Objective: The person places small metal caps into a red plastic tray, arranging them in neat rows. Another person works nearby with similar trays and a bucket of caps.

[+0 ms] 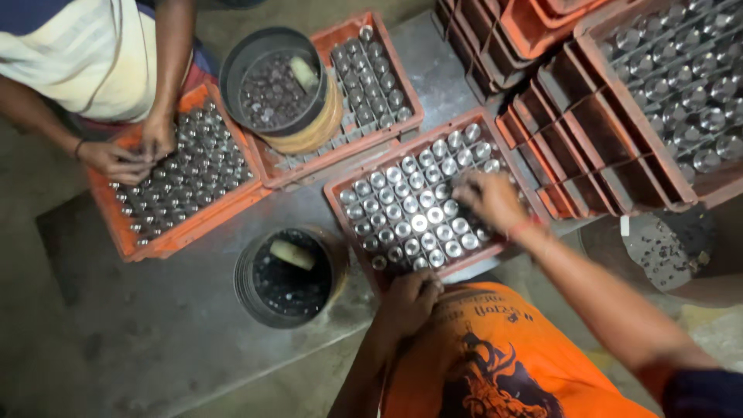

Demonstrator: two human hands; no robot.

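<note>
An orange crate (339, 188) in front of me holds several rows of small bottles with shiny metal tops (418, 220). My right hand (491, 201) reaches over the crate's right side. Its fingers are bent down onto the bottle tops, and they hide whatever is under them. My left hand (406, 302) is curled into a fist at the crate's near edge, resting by the front row. What is inside the fist is hidden. A round dark bucket (249, 288) of small dark pieces, with a pale scoop (292, 254) in it, stands just left of the crate.
Another person at the top left has both hands (128, 155) on a second orange crate (186, 229) of bottles. A third crate (352, 35) and a second bucket (232, 68) lie behind. Stacked orange crates (588, 166) fill the right, some holding bottles. All rest on a grey slab (155, 325).
</note>
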